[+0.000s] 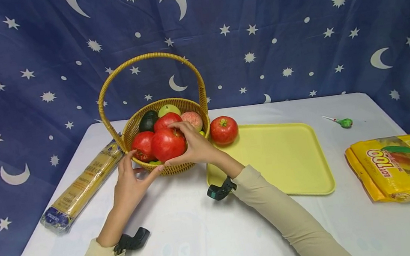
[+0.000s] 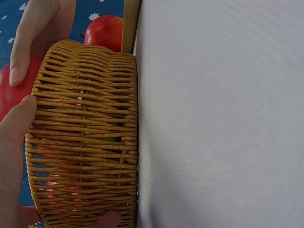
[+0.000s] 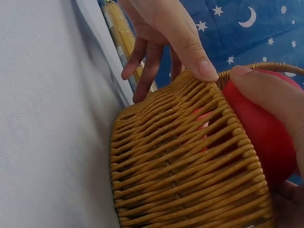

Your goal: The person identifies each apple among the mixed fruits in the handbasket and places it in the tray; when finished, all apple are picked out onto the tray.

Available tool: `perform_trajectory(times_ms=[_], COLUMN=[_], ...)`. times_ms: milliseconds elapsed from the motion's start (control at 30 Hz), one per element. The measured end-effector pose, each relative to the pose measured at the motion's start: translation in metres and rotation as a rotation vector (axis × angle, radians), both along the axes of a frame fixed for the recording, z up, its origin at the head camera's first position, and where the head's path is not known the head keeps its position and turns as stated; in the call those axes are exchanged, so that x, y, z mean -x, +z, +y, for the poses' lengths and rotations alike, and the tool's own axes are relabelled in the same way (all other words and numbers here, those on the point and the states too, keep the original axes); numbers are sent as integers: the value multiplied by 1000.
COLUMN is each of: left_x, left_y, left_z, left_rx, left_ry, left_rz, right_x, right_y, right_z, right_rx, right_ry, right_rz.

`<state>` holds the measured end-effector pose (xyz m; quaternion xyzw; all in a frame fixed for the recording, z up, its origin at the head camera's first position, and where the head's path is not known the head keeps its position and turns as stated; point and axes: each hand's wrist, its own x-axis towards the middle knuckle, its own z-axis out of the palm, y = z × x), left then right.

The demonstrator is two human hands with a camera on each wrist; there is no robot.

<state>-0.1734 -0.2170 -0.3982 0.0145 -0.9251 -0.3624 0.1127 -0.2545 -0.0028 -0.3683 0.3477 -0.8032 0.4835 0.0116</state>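
A wicker basket (image 1: 177, 168) with a tall arched handle stands at the back left of the table, filled with fruit. At its front rim, my right hand (image 1: 200, 146) grips a large red pomegranate (image 1: 165, 146), fingers over the top and thumb low near the rim. My left hand (image 1: 130, 185) is spread against the basket's front left side, its thumb at the rim and its other fingers along the wicker. Behind the held fruit lie two more red fruits, a dark green avocado (image 1: 147, 121), a yellow-green fruit (image 1: 169, 109) and a pinkish peach (image 1: 193, 121).
Another pomegranate (image 1: 225, 133) sits right of the basket, by the corner of a yellow tray (image 1: 286, 156). A long pack of spaghetti (image 1: 84, 183) lies left. Farther right are a green lollipop (image 1: 345, 123) and a yellow mango-printed package (image 1: 401, 169). A star-patterned cloth hangs behind.
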Motion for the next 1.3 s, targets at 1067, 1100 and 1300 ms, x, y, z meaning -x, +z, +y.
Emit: perform_trajectory(times_ms=[1067, 1100, 1300], left_x=[-1, -1, -1], left_y=[2, 2, 2], left_z=[0, 1, 2], left_rx=[-8, -9, -6], left_ry=[1, 0, -1], left_rz=[-14, -14, -15], right_x=[-4, -4, -5], right_y=[-3, -3, -3], right_z=[5, 5, 5], right_rx=[-7, -12, 9], right_ry=[-65, -69, -86], right_rz=[20, 21, 48])
